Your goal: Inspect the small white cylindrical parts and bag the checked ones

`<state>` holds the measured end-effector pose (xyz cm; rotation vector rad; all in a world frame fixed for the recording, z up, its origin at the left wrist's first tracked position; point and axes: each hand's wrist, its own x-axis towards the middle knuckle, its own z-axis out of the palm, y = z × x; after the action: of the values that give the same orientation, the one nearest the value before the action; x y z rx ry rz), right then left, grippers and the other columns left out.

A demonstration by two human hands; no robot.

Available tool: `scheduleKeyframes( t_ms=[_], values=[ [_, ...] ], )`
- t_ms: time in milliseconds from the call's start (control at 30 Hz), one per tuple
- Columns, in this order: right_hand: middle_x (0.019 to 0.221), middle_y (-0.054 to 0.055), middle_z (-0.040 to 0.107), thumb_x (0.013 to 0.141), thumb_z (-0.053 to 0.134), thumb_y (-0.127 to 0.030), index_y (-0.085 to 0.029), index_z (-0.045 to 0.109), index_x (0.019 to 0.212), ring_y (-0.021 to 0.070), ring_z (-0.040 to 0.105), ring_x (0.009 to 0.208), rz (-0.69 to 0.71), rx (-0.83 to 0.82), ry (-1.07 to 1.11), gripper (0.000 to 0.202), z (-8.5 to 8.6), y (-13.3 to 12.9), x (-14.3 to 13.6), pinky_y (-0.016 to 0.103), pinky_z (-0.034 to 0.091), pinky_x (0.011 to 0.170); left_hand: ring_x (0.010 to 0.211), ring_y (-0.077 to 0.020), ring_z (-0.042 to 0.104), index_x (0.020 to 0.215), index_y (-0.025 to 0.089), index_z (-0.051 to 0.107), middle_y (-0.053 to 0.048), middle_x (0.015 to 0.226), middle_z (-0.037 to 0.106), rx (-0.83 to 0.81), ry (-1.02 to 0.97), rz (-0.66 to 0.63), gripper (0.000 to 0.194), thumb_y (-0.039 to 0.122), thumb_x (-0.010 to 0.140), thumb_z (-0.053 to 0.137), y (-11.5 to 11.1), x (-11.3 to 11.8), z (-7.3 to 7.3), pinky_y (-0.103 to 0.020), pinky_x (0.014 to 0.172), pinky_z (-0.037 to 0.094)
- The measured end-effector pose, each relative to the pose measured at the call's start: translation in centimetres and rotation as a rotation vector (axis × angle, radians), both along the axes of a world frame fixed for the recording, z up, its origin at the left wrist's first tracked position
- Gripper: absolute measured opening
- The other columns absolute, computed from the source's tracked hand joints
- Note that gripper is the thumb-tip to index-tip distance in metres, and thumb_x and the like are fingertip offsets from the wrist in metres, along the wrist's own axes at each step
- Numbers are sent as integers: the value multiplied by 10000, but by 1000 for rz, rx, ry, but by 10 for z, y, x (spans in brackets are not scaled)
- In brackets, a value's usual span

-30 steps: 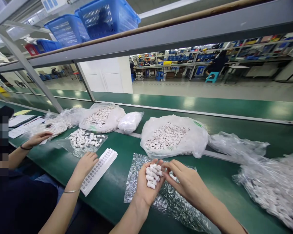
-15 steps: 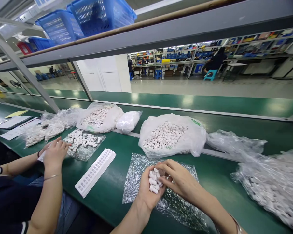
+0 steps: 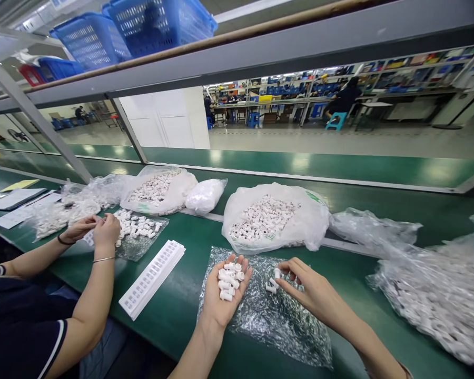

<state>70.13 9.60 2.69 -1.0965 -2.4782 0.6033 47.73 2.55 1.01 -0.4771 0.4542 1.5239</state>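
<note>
In the head view my left hand [image 3: 221,300] is palm up and cupped around a heap of small white plastic fittings [image 3: 229,279], short and tubular. To its right, my right hand [image 3: 308,289] has a white fitting [image 3: 277,272] between its thumb and fingertips. Just below those fingertips, a few more white fittings [image 3: 271,287] rest on a clear plastic bag [image 3: 260,316], which lies flat on the green table under both hands. Behind it sits an open translucent bag [image 3: 274,218] full of similar pieces.
A sheaf of printed label strips [image 3: 154,279] lies to the left. Beyond it, a co-worker's hands [image 3: 102,229] are near fittings on another clear bag [image 3: 140,231]. A large bag of pieces [image 3: 434,305] occupies the right. Blue baskets [image 3: 161,31] stand on the overhead shelf.
My hands have separated. My right hand has moved right from over the left palm, and a few fittings now show on the clear bag there. The co-worker's hands have come together.
</note>
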Motion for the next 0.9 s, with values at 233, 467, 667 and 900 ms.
scheduleKeyframes(
  t_ms=[233, 467, 667, 900],
  values=[
    [930, 33, 639, 952, 508, -391, -262, 571, 944, 196, 638, 718, 11, -26, -132, 144, -33, -1, 16, 306, 502, 575, 1222, -335, 617, 1229, 119, 600, -172, 1232, 674, -3, -20, -20, 327, 134, 903, 589, 3, 1, -1, -520, 1002, 540],
    [962, 50, 654, 989, 464, -374, -255, 577, 1023, 206, 666, 793, -21, 56, -55, 168, -20, -2, -1, 304, 509, 598, 1201, -346, 628, 1203, 93, 595, -188, 1201, 681, 6, -19, -37, 303, 165, 908, 586, 3, 9, -4, -535, 999, 533],
    [959, 62, 624, 1016, 449, -288, -236, 563, 1029, 215, 628, 858, 122, 192, 66, 125, 3, -15, -40, 325, 506, 682, 1036, -282, 707, 1286, 130, 574, -138, 1175, 700, 39, 17, -142, 372, 196, 921, 556, 2, 21, -5, -383, 813, 611],
    [865, 47, 595, 963, 583, -319, -219, 555, 910, 217, 595, 762, 51, 285, -3, 117, -5, -16, -66, 318, 456, 604, 886, -211, 728, 1312, 93, 588, -132, 1035, 732, 48, 19, -168, 408, 213, 927, 528, 2, 29, -5, -288, 782, 584]
  ],
)
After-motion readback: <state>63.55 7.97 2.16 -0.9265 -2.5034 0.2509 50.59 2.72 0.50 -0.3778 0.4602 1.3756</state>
